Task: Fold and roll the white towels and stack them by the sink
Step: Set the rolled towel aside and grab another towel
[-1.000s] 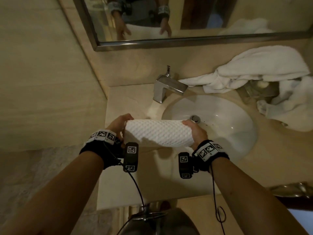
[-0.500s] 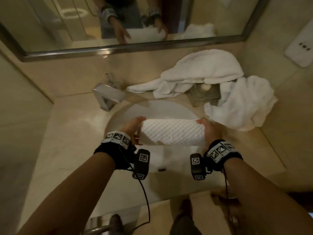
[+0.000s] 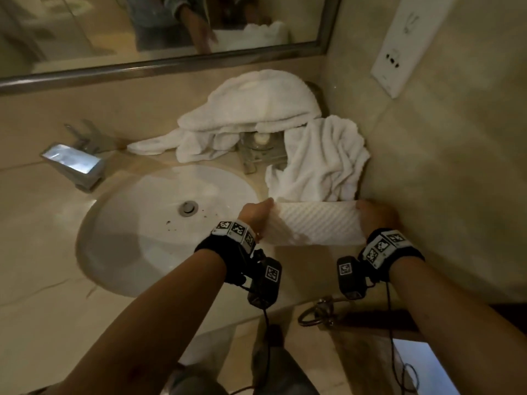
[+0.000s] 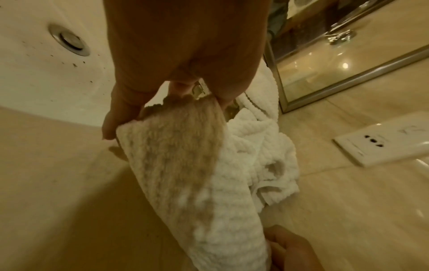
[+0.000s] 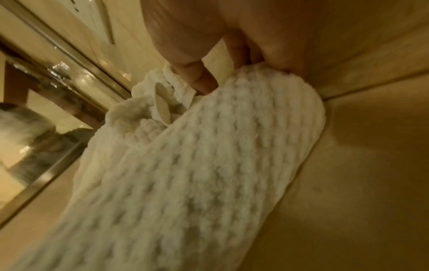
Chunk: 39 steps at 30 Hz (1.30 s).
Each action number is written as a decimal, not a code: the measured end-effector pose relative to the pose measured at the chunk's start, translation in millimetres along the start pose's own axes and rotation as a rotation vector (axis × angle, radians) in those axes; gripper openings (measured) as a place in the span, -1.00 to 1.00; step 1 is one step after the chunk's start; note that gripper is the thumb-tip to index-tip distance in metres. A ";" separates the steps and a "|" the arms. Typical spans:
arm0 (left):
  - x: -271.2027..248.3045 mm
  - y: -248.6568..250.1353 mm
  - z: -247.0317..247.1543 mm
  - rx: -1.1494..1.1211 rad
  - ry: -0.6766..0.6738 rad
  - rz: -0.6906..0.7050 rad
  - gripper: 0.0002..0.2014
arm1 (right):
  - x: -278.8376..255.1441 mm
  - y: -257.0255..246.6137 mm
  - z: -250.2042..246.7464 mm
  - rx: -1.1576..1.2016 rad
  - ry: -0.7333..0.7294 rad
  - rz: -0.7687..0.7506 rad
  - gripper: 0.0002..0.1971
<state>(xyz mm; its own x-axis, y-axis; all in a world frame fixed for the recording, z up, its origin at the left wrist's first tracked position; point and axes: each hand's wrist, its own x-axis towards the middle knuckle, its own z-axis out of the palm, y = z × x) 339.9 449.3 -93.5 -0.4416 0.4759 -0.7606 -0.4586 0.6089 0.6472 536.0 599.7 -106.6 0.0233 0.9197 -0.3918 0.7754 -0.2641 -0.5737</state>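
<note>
I held the rolled towel (image 3: 316,223) by its two ends, my left hand (image 3: 255,216) curled over the end nearest the sink (image 3: 119,252), my right hand (image 3: 373,216) curled over the end beside the side wall (image 3: 456,181); both grips were closed on the roll. Its long axis ran left to right, across the table's (image 3: 42,280) right corner, just in front of the loose towels (image 3: 319,158) heaped at the back; whether it already touched the table I could not tell. I judged the setting-down spot lay straight below, so neither hand was nearer, and both should lower together.
</note>
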 end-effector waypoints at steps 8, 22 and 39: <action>11.1 1.9 12.4 0.457 0.192 0.055 -0.41 | -3.3 -31.2 13.0 -0.007 0.067 -0.166 -0.51; 0.4 0.9 12.0 0.393 -0.016 -0.007 -0.16 | -1.9 -93.3 27.4 0.023 -0.095 -0.165 0.56; -0.5 19.9 16.3 0.351 0.046 0.035 -0.30 | -33.4 -151.2 3.3 0.727 0.055 -0.597 -0.51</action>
<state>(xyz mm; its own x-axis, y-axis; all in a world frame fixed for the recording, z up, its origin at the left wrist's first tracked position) 343.6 471.6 -81.1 -0.4906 0.4761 -0.7299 -0.1532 0.7774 0.6100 415.9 608.0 -9.1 -0.2066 0.9690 0.1353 0.0853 0.1556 -0.9841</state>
